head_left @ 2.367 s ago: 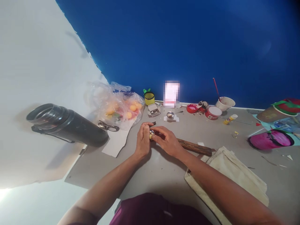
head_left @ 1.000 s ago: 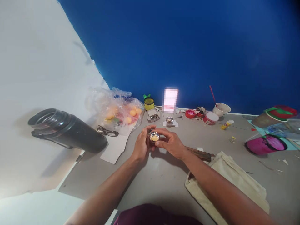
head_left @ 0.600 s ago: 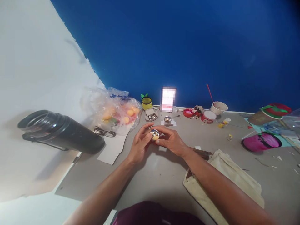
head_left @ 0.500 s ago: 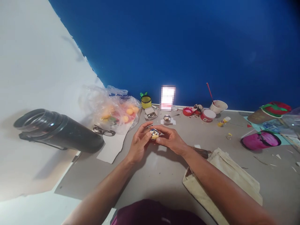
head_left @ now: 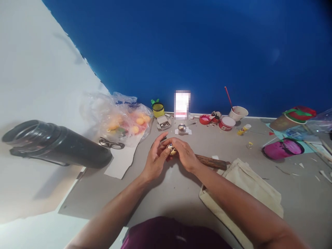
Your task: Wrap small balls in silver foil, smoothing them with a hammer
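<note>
My left hand and my right hand meet over the middle of the grey table. Between their fingertips they pinch a small shiny ball, silver with a yellowish patch. Both hands have curled fingers round it. A brown wooden stick lies on the table just behind my right wrist. A second shiny ball rests on a small white card further back.
A black cylinder lies at the left, with eyeglasses and a plastic bag of coloured bits beyond. A cream cloth lies at the right. Pots, a cup with a red brush and pink painted pieces line the back.
My hands lowered slightly toward the table with the ball, my right fingers folding further over it. The camera view drifted a little to the right.
</note>
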The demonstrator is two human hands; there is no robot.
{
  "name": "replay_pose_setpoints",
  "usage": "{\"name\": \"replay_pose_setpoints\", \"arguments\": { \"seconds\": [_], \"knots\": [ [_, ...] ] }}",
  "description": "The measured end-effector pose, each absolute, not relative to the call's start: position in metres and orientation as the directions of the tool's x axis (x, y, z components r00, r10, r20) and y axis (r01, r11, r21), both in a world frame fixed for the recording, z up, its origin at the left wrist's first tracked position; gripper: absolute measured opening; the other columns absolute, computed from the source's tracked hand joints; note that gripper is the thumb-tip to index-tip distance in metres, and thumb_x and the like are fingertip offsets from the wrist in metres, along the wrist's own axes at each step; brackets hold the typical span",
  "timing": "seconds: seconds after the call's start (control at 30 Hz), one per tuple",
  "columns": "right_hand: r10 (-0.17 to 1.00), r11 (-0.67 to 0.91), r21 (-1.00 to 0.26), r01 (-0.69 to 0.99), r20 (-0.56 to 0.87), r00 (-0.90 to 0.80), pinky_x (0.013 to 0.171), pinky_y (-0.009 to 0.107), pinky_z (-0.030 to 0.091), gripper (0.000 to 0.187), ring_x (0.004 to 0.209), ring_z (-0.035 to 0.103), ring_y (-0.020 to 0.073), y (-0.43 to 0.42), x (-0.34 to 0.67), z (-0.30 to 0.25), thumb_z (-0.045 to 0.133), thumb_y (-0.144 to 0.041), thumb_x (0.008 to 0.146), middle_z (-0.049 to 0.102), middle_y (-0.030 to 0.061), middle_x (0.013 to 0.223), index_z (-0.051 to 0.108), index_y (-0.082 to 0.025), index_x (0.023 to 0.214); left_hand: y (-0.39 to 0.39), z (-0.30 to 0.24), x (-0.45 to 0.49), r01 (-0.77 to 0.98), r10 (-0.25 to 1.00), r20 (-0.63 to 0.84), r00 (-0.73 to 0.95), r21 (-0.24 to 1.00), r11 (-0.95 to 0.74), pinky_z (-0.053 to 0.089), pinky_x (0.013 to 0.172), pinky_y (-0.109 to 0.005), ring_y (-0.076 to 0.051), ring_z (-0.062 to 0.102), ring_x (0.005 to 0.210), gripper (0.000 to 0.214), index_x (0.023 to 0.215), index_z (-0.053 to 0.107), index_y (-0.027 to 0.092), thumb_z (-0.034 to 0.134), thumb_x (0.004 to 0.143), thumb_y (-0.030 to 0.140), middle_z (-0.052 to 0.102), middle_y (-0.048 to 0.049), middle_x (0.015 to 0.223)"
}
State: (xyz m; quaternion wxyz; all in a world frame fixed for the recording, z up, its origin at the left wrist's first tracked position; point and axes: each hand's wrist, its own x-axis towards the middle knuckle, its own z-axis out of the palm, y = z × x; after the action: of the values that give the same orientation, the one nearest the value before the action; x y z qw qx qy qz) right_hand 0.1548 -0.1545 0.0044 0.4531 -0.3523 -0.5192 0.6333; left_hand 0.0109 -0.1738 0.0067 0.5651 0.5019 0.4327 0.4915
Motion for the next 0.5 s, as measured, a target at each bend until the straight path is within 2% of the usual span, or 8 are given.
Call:
{"name": "replay_pose_setpoints", "arguments": {
  "seconds": [0.17, 0.33, 0.5],
  "knots": [
    [0.961, 0.055, -0.990, -0.133, 0.089, -0.264, 0.061, 0.031, 0.052, 0.054, 0.061, 0.059, 0.0170, -0.1581, 0.1469, -0.0032, 0.038, -0.066, 0.100, 0.066, 0.0030, 0.078, 0.071, -0.023, 0.102, -0.1761, 0.0044, 0.0104, -0.073, 0.989, 0.040, 0.141, 0.997, -0.030, 0.051, 0.063, -0.030, -0.015, 0.058, 0.068, 0.067, 0.148, 0.047, 0.024, 0.068, 0.089, 0.047, 0.065, -0.0065, 0.100],
    [0.963, 0.053, -0.986, -0.158, 0.093, -0.254, 0.057, 0.030, 0.051, 0.052, 0.058, 0.059, 0.0152, -0.1583, 0.1469, -0.0041, 0.038, -0.064, 0.101, 0.069, 0.0041, 0.091, 0.069, -0.023, 0.101, -0.1784, 0.0062, 0.0106, -0.016, 0.988, 0.057, 0.142, 0.998, -0.055, 0.053, 0.064, -0.030, -0.015, 0.060, 0.068, 0.062, 0.148, 0.048, 0.023, 0.064, 0.092, 0.045, 0.066, -0.0074, 0.101],
    [0.968, 0.041, -0.991, -0.129, 0.071, -0.240, 0.057, 0.030, 0.051, 0.053, 0.058, 0.058, 0.0156, -0.1603, 0.1469, -0.0018, 0.037, -0.065, 0.101, 0.068, 0.0037, 0.085, 0.069, -0.023, 0.105, -0.1799, 0.0091, 0.0132, -0.021, 0.989, 0.059, 0.138, 0.998, -0.057, 0.056, 0.065, -0.031, -0.015, 0.062, 0.070, 0.062, 0.149, 0.046, 0.021, 0.063, 0.093, 0.043, 0.067, -0.0085, 0.100]
  ]
}}
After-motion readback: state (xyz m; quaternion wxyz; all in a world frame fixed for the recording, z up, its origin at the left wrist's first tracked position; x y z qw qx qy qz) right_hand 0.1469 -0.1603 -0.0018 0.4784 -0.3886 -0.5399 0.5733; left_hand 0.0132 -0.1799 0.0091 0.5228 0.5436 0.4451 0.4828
